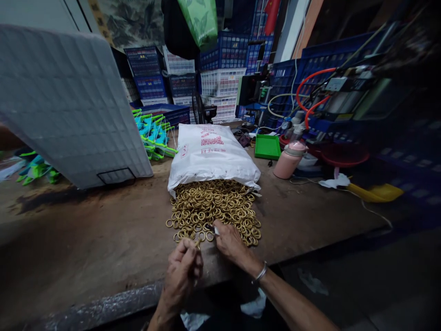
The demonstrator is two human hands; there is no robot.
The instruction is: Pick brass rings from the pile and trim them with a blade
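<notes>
A heap of brass rings (213, 207) spills from the open mouth of a white sack (212, 154) lying on the worn brown workbench (103, 239). My left hand (182, 273) is closed near the bench's front edge, pinching a small brass piece at its fingertips. My right hand (229, 241), with a metal bangle on the wrist, rests at the near edge of the ring heap, its fingers closed on a small tool or part with a white bit showing.
A big grey gridded panel (69, 105) leans at the left, with teal and green plastic parts (155, 135) behind it. A green tray (268, 147), a pink flask (288, 160) and a yellow scoop (377, 193) sit at the right. Stacked blue and white crates (220, 78) fill the back.
</notes>
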